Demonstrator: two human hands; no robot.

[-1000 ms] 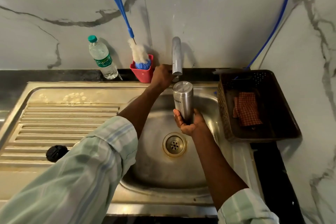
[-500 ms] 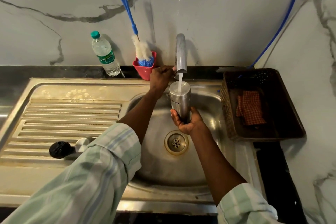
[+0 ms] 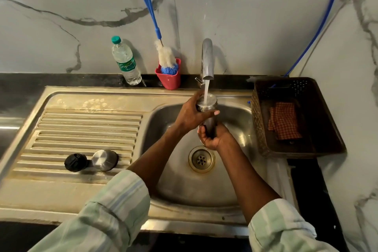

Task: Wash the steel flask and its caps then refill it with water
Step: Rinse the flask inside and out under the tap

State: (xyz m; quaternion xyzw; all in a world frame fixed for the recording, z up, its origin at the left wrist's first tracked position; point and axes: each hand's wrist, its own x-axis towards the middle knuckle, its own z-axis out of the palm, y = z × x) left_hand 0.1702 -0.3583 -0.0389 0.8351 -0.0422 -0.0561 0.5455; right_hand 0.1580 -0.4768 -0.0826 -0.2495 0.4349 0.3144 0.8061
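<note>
Steel flask (image 3: 208, 106), a slim brushed-metal cylinder with its mouth open, stands upright over the stainless sink basin (image 3: 178, 180), directly under the running chrome tap (image 3: 207, 59); water streams into its mouth. Your left hand (image 3: 191, 115) wraps its upper part, thumb across the front. Your right hand (image 3: 213, 136) grips its base. On the ribbed drainboard (image 3: 81, 125) a round steel cap (image 3: 104, 159) and a black plastic cap (image 3: 75, 162) lie just beside each other.
</note>
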